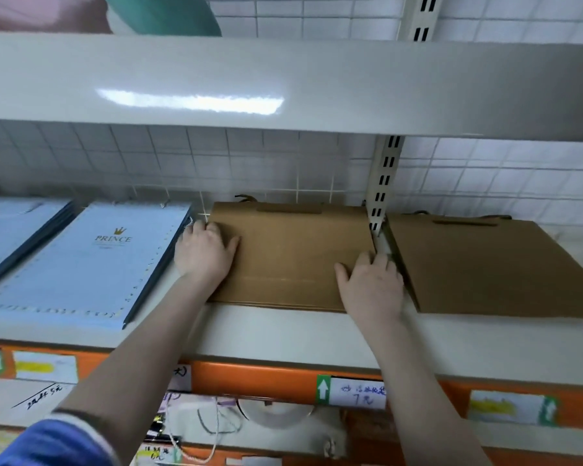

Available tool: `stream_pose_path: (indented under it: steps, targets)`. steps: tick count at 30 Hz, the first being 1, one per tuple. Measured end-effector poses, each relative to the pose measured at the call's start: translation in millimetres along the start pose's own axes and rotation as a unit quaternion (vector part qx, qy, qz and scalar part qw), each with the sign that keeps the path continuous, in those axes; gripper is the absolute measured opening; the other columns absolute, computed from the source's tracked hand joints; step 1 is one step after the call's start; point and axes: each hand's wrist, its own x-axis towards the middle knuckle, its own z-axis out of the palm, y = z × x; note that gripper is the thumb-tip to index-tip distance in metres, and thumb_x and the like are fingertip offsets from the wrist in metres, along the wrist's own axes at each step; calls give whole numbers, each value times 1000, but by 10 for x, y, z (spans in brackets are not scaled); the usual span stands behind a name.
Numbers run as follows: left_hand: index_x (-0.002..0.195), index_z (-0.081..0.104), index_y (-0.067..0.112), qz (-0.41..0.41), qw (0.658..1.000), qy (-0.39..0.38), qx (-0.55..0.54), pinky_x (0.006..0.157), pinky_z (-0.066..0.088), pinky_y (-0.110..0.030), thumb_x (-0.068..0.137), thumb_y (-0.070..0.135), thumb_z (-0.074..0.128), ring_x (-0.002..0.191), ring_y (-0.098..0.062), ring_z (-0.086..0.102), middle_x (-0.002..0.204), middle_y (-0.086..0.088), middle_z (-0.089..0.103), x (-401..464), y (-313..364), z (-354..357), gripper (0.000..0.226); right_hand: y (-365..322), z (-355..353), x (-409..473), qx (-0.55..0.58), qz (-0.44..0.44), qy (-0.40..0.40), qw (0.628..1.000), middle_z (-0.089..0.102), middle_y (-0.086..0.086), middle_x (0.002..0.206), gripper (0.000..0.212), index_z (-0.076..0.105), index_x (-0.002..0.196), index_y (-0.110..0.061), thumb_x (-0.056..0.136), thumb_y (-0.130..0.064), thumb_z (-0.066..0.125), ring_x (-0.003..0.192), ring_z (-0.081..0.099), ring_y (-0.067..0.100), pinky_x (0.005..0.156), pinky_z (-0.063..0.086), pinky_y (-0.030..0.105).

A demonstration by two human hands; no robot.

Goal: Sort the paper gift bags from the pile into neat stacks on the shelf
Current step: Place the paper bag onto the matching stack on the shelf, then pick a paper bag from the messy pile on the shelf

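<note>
- Nearest you is your blue sleeve, on the left arm reaching up to the shelf.
- Your left hand lies flat on the left edge of the brown stack, fingers fairly straight and pressing, not gripping.
- Your right hand rests flat on the stack's right near corner, fingers spread towards the upright post; it holds nothing.
- Hands sit well apart, one at each side, probably so you can square the bags and nudge them into line.
- Between your hands the stack lies flat, handles at the far edge by the wire back; its long axis looks to run left to right.
- Right of your right hand, past the post, lies a second brown stack, turned slightly askew.
- Left of your left hand, just beside it, sit the pale blue bags, which run front to back.
</note>
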Motion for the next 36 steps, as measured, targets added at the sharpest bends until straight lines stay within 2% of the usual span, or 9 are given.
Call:
stream_pose_path:
  steps: [5, 10, 13, 17, 19, 22, 24, 33, 36]
  targets:
    - [139, 41, 7, 31, 996, 80, -22, 111, 25, -41, 91, 40, 53, 137, -32, 28, 143, -14, 41, -386, -80, -170, 60, 2, -58, -165, 30, -32, 20, 999, 44, 15, 137, 63, 37, 140, -8, 94, -51, 40, 128, 40, 30, 101, 36, 38]
    - [143, 38, 9, -6, 997, 77, -6, 114, 18, -40, 89, 37, 57, 141, -33, 21, 150, -17, 32, -821, -480, -364, 63, -349, -85, -502, 69, -79, -13, 994, 36, 14, 145, 62, 35, 143, -10, 94, -47, 42, 138, 27, 30, 110, 28, 40]
    - [137, 45, 3, -51, 994, 98, -17, 112, 23, -46, 85, 28, 64, 138, -39, 27, 145, -22, 37, -1040, -871, -485, 60, -732, -21, -742, 109, -111, 1, 988, 44, 17, 139, 58, 46, 136, -7, 90, -41, 55, 133, 34, 35, 107, 31, 44]
    - [143, 36, 10, -120, 988, 100, -16, 115, 15, -39, 89, 33, 58, 142, -32, 18, 152, -16, 28, -1226, -1444, -678, 63, -1426, 44, -1002, 130, -162, -21, 978, 59, 19, 118, 54, 62, 118, -4, 75, -34, 75, 117, 51, 39, 95, 44, 46]
    - [143, 37, 9, -134, 984, 113, -24, 114, 15, -40, 88, 33, 59, 142, -32, 18, 151, -16, 29, -1271, -1812, -778, 64, -1808, 86, -1108, 143, -190, -8, 971, 62, 20, 109, 56, 65, 110, -2, 66, -32, 82, 108, 57, 41, 87, 49, 47]
    - [142, 39, 9, -165, 977, 132, -31, 114, 15, -39, 88, 32, 59, 142, -32, 18, 151, -16, 30, -1326, -2488, -973, 62, -2432, 114, -1329, 149, -229, -25, 962, 46, 16, 135, 59, 46, 136, -8, 88, -40, 58, 131, 36, 34, 106, 31, 42]
    - [140, 40, 7, -173, 974, 145, -27, 114, 15, -39, 88, 31, 60, 141, -34, 19, 149, -18, 32, -1355, -2978, -1110, 61, -2859, 167, -1503, 165, -238, -22, 957, 37, 14, 144, 60, 36, 143, -11, 93, -42, 48, 137, 25, 32, 111, 22, 39]
    - [133, 48, 1, -197, 968, 154, 12, 108, 26, -44, 85, 25, 64, 133, -39, 32, 140, -24, 42, -1372, -5128, -1715, 56, -5032, 201, -2279, 198, -270, -13, 942, 46, 19, 133, 58, 45, 137, -8, 89, -40, 55, 131, 34, 34, 106, 27, 41]
    - [135, 45, 3, -211, 966, 149, 29, 110, 23, -43, 85, 29, 63, 134, -39, 31, 140, -23, 42, -1278, -5717, -1847, 59, -5582, 232, -2390, 196, -284, -10, 938, 45, 18, 135, 58, 44, 138, -8, 90, -41, 53, 131, 33, 33, 105, 27, 40]
